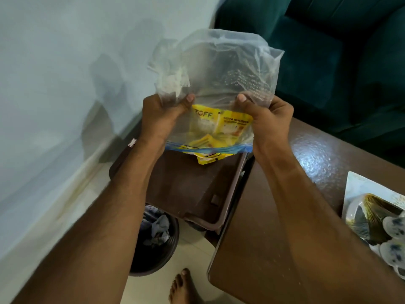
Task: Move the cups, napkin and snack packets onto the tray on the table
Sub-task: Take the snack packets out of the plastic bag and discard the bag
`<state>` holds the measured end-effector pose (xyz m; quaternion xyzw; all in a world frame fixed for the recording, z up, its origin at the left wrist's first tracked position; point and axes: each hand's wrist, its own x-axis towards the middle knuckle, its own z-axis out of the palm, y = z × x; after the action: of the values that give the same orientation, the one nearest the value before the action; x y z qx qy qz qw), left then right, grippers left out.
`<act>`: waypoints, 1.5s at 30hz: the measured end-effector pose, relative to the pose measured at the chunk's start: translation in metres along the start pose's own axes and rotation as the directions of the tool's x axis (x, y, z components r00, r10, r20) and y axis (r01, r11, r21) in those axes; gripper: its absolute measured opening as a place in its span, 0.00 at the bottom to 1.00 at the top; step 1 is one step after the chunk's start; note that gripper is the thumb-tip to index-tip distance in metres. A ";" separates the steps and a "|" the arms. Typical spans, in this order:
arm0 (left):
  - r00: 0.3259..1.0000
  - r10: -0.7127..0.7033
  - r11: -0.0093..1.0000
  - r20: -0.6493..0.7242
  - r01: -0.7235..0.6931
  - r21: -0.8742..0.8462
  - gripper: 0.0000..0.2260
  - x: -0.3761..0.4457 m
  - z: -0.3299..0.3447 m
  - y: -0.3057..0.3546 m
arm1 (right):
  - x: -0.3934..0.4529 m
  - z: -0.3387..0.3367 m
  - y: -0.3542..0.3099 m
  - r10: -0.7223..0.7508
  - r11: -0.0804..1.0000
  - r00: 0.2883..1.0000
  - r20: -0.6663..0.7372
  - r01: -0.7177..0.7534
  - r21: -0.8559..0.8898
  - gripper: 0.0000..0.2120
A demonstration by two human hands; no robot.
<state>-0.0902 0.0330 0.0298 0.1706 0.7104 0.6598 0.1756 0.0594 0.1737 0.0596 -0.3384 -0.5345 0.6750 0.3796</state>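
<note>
hands [217, 117] gripping inverted bag [219, 69], yellow packets [219, 128]

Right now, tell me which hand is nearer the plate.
Right. The right hand grips the bag on the side toward the plate; the left hand grips its far side.

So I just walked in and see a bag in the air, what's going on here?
A person holds a clear zip bag upside down with both hands, left hand and right hand, over a brown tray. Yellow snack packets are sliding toward its opening, and one pokes out just above the tray. None lies flat on it yet.
</note>
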 end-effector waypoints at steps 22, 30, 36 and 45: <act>0.966 0.223 0.975 -0.131 -0.216 0.059 0.20 0.019 0.015 0.028 | 0.010 0.012 -0.008 -0.255 0.954 0.963 -0.083 0.237 -0.184 0.12; 0.984 -0.085 0.982 -0.158 0.056 -0.180 0.07 0.014 0.003 0.028 | 0.013 0.003 -0.005 -0.093 0.993 0.993 -0.079 0.086 -0.083 0.15; 0.943 -0.051 0.984 -0.329 -0.010 -0.180 0.14 0.010 0.004 0.034 | 0.013 0.001 -0.002 -0.011 0.997 0.985 -0.169 -0.001 -0.073 0.20; 0.872 0.018 0.988 -0.490 -0.089 -0.123 0.30 0.007 -0.004 0.040 | 0.016 -0.009 -0.013 -0.140 0.978 0.958 -0.250 0.094 -0.187 0.12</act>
<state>-0.0977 0.0353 0.0699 0.0059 0.6782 0.7347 -0.0157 0.0614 0.1933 0.0696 -0.4241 -0.5554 0.5516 0.4554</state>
